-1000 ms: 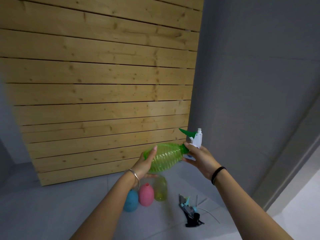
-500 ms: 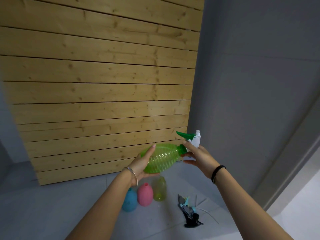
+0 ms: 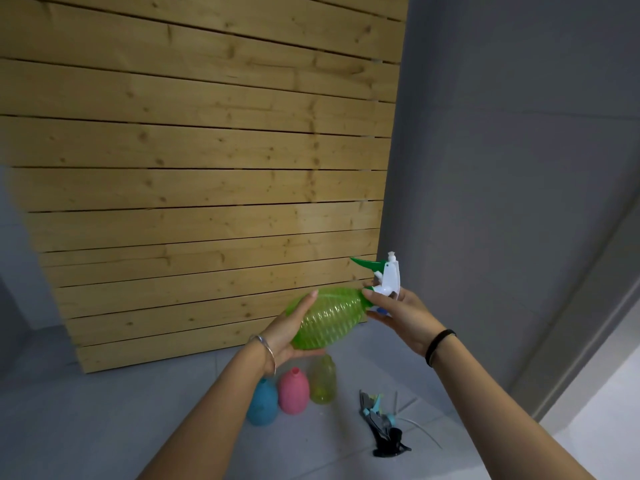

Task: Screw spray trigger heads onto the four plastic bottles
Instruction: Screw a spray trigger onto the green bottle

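A ribbed green bottle [image 3: 329,318] lies on its side in the air, gripped from below by my left hand [image 3: 291,329]. My right hand [image 3: 398,311] pinches the green collar of a white spray head [image 3: 389,277] with a green trigger, seated on the bottle's neck. On the grey floor below stand a blue bottle [image 3: 262,405], a pink bottle [image 3: 293,391] and a yellow bottle [image 3: 322,379], all with bare necks. A pile of loose spray heads [image 3: 381,419] with thin dip tubes lies to their right.
A wooden slat panel [image 3: 194,174] leans behind the bottles. A grey wall [image 3: 512,168] rises on the right, with a paler floor strip [image 3: 609,403] at the far right.
The green bottle and both hands have shifted slightly; the spray head has turned a little at the neck under my right fingers.
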A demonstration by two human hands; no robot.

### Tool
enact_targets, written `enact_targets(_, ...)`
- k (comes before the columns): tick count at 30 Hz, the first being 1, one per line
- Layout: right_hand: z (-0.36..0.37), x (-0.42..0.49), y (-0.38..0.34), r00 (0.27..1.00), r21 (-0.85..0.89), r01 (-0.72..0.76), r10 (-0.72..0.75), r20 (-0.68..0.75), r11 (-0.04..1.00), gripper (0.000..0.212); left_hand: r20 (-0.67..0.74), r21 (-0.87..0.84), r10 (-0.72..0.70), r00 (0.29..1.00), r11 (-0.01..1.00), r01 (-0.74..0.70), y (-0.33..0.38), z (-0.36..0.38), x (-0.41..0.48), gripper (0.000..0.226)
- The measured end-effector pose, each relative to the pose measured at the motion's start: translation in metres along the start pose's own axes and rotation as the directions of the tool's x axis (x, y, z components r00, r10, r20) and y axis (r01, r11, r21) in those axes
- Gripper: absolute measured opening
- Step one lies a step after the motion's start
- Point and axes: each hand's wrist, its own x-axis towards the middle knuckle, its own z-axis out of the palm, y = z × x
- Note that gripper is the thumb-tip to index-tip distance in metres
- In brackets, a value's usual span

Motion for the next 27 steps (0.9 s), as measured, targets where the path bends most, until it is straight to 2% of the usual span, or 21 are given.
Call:
enact_targets(5, 0.005, 0.001, 0.001, 0.982, -0.086, -0.001, -0.015, -0.19, 0.996, 0.043, -0.108, 0.091, 0.116, 0.987, 0.99, -0.106, -0.004, 0.003, 0.004, 0.105)
enact_targets(7, 0.001, 0.002, 0.0, 0.991, -0.049, 0.002, -0.009, -0.133, 0.999, 0.044, -0.106, 0.067, 0.098, 0.989, 0.994, -0.092, -0.003, 0.002, 0.005, 0.108)
enact_targets(9, 0.003, 0.0, -0.003, 0.999, 0.005, 0.029, -0.029, -0.03, 1.0, 0.033, -0.1, 0.001, 0.039, 0.994, 0.999, -0.039, -0.002, 0.001, 0.006, 0.096)
enact_targets(10, 0.004, -0.001, -0.003, 0.998, 0.019, 0.052, -0.051, -0.023, 0.998, 0.027, -0.096, -0.027, 0.01, 0.995, 1.0, -0.012, -0.002, 0.0, 0.006, 0.085)
enact_targets(12, 0.008, -0.001, -0.001, 0.992, 0.029, 0.1, -0.097, -0.078, 0.995, 0.023, -0.09, -0.061, -0.013, 0.996, 0.998, 0.008, -0.001, -0.001, 0.005, 0.061)
enact_targets(14, 0.012, 0.0, 0.001, 0.98, 0.033, 0.143, -0.137, -0.145, 0.989, 0.026, -0.109, -0.063, 0.031, 0.994, 0.997, -0.038, -0.002, 0.001, 0.005, 0.043)
enact_targets(16, 0.014, 0.001, 0.001, 0.971, 0.028, 0.163, -0.155, -0.185, 0.986, 0.018, -0.154, -0.041, 0.115, 0.981, 0.992, -0.123, -0.001, 0.005, 0.003, 0.042)
enact_targets(19, 0.016, 0.002, -0.001, 0.967, 0.067, 0.17, -0.154, -0.205, 0.983, 0.012, -0.195, -0.02, 0.164, 0.967, 0.985, -0.171, 0.0, 0.004, 0.003, 0.065)
enact_targets(22, 0.018, 0.001, -0.003, 0.98, 0.063, 0.154, -0.145, -0.135, 0.986, 0.018, -0.094, -0.063, 0.062, 0.994, 0.996, -0.068, 0.002, 0.0, -0.001, 0.045)
enact_targets(24, 0.019, 0.0, -0.003, 0.987, 0.042, 0.151, -0.148, -0.069, 0.988, 0.029, -0.055, -0.094, -0.002, 0.998, 0.996, -0.003, 0.003, -0.003, -0.002, 0.042)
enact_targets(27, 0.024, -0.003, -0.004, 0.985, 0.016, 0.157, -0.156, -0.069, 0.987, 0.016, -0.077, -0.082, -0.011, 0.997, 0.997, 0.005, 0.001, -0.005, -0.002, 0.046)
